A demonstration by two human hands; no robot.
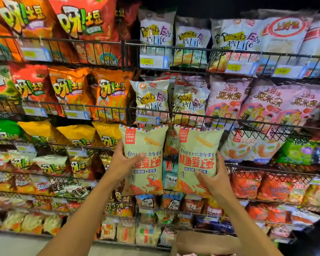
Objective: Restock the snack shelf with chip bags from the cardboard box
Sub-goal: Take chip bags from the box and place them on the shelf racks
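Head view: left hand (123,163) grips the left bag (146,141) by its left edge, thumb across the front, fingers curled behind. Right hand (215,179) grips the right bag (199,145) at its lower right edge, thumb on the front. Both pale green bags are upright, side by side, near but apart, mid-frame, in front of the wire shelf (229,50), tops just under a rail. Shelf rows are packed with orange, yellow, white and pink bags. Box (201,242) sits at the bottom edge, right of centre, partly cut off.
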